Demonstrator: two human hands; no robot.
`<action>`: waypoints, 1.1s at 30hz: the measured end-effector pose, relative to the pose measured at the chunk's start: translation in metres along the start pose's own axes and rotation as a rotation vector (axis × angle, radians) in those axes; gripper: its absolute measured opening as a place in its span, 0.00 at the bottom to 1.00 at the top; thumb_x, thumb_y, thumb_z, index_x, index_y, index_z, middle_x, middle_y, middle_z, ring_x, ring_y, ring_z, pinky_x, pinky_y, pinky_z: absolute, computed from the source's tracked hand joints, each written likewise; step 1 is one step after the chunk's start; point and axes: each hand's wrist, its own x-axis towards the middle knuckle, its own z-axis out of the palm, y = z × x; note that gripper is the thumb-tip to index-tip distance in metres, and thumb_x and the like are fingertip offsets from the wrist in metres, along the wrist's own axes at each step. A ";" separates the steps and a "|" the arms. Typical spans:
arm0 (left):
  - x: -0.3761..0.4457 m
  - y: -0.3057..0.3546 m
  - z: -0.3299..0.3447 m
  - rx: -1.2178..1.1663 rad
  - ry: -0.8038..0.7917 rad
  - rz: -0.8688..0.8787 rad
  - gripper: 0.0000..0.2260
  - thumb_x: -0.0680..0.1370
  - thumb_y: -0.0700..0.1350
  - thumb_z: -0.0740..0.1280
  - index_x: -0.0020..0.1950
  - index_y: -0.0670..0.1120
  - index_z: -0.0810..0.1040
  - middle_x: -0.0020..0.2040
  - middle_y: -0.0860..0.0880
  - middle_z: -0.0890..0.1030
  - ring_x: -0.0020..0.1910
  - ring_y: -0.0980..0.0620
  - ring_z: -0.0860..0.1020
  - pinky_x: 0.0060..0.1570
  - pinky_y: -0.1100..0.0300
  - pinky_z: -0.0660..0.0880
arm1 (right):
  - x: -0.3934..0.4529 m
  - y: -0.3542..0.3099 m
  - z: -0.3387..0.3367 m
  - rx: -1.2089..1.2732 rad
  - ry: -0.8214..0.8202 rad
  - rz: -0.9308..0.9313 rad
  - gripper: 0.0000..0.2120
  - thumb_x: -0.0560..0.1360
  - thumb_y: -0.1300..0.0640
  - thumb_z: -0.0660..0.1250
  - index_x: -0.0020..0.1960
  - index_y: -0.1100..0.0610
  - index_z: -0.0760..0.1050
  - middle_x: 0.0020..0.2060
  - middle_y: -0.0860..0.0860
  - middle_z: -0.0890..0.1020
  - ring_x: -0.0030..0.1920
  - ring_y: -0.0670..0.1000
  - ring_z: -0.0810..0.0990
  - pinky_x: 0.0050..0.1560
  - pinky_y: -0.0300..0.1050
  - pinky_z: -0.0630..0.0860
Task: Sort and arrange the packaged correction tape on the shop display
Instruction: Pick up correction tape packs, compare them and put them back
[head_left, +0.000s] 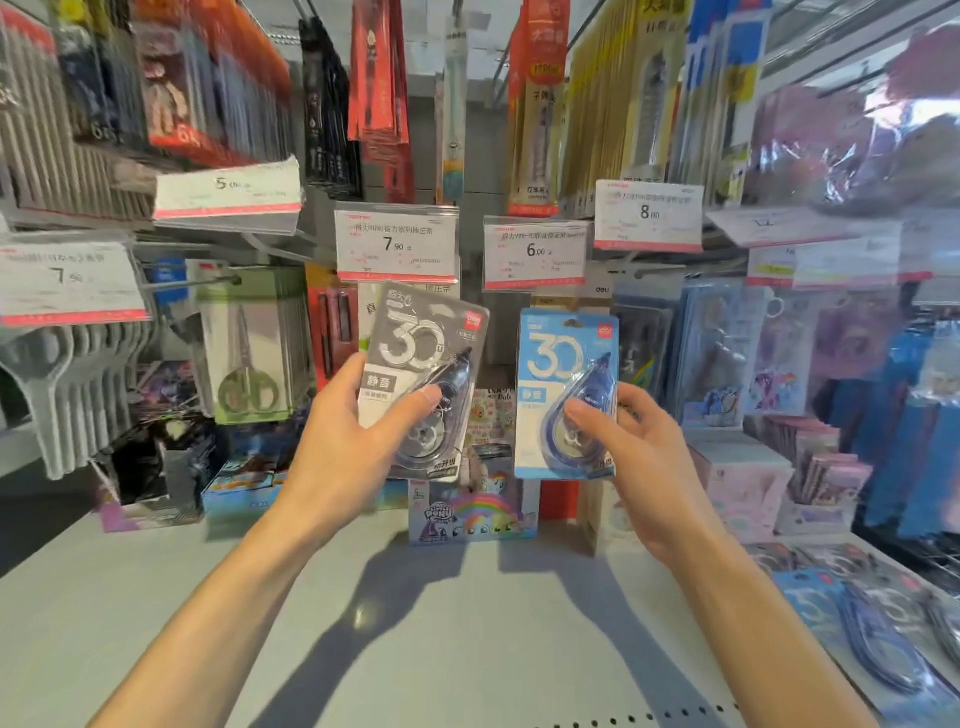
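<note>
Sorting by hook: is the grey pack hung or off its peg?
Off: the left hand holds the grey pack up, tilted, below the price tags.

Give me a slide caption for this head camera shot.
Left hand holds a grey correction tape pack, right hand a blue one, before price-tagged display hooks.

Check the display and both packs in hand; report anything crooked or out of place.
The grey pack in the left hand leans to the right, while the blue pack in the right hand is upright. More blue packs lie loose on the shelf at lower right instead of hanging.
</note>
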 end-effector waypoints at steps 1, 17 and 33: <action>0.000 0.001 -0.002 0.005 -0.001 0.006 0.10 0.78 0.44 0.74 0.55 0.58 0.79 0.50 0.62 0.87 0.46 0.63 0.84 0.43 0.71 0.75 | 0.004 -0.003 0.002 -0.008 0.008 -0.010 0.16 0.76 0.56 0.76 0.61 0.55 0.77 0.48 0.49 0.90 0.47 0.47 0.89 0.44 0.39 0.80; 0.020 0.035 -0.002 0.082 -0.016 0.186 0.13 0.78 0.48 0.73 0.59 0.62 0.78 0.54 0.66 0.85 0.53 0.65 0.83 0.48 0.74 0.74 | 0.016 -0.040 0.000 0.139 -0.067 -0.186 0.20 0.73 0.53 0.74 0.63 0.56 0.78 0.53 0.51 0.89 0.54 0.51 0.88 0.50 0.41 0.82; 0.036 0.040 -0.001 0.031 -0.002 0.241 0.14 0.77 0.49 0.73 0.61 0.59 0.79 0.57 0.61 0.86 0.55 0.60 0.84 0.51 0.69 0.77 | 0.048 -0.017 0.005 -0.197 -0.096 -0.247 0.07 0.78 0.53 0.74 0.55 0.47 0.79 0.51 0.47 0.87 0.53 0.47 0.87 0.56 0.51 0.83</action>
